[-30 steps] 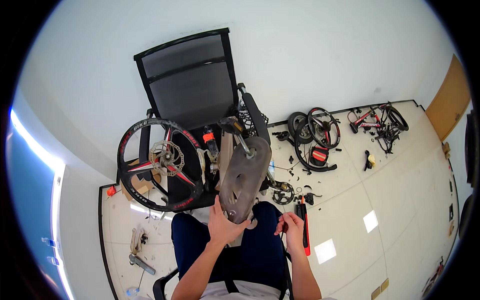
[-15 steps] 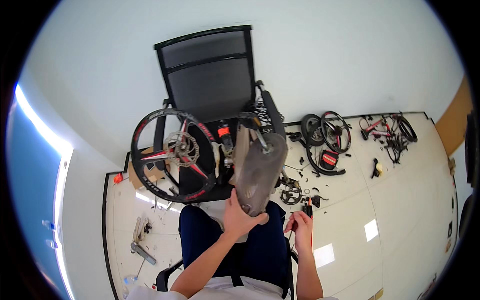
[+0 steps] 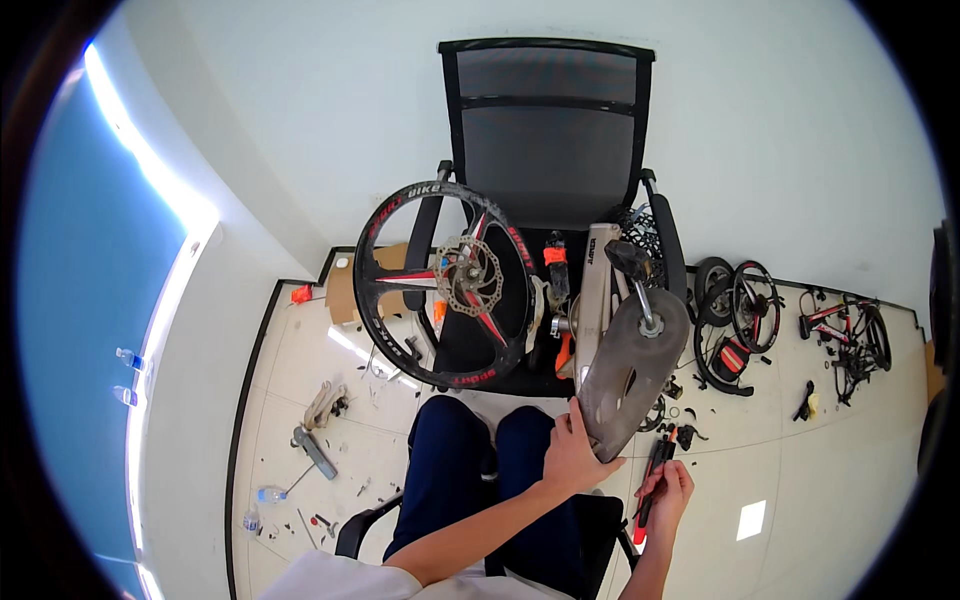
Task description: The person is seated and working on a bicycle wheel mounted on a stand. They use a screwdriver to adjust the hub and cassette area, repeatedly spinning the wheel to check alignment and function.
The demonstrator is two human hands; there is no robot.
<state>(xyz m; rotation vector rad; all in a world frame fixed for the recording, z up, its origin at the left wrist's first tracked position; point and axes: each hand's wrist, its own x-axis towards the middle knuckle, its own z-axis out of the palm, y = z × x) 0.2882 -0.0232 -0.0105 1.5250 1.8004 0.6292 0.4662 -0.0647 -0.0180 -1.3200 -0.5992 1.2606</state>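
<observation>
My left hand (image 3: pixel 580 450) is closed on the lower end of a smoky grey chain guard (image 3: pixel 622 375), fingers along its left edge and thumb at the bottom. A crank arm (image 3: pixel 643 297) with a black pedal (image 3: pixel 630 260) stands at the guard's upper part. Behind it, a grey bicycle frame tube (image 3: pixel 597 285) leans on the chair. Right of the guard's lower end, my right hand (image 3: pixel 667 492) is pinched; anything between its fingers is too small to make out. A red and black long tool (image 3: pixel 652 467) lies on the floor behind that hand.
Facing me is a black mesh chair (image 3: pixel 550 150). A three-spoke wheel (image 3: pixel 447 285) with a brake disc leans at its left. More wheels (image 3: pixel 755 305) and a red bicycle frame (image 3: pixel 835 330) lie along the wall. Loose parts and a water bottle (image 3: pixel 270 494) are on the left floor.
The view has turned, so the chair and bicycle parts sit farther right in the picture. My left hand stays on the chain guard; my right hand remains pinched, now slightly lower in the picture.
</observation>
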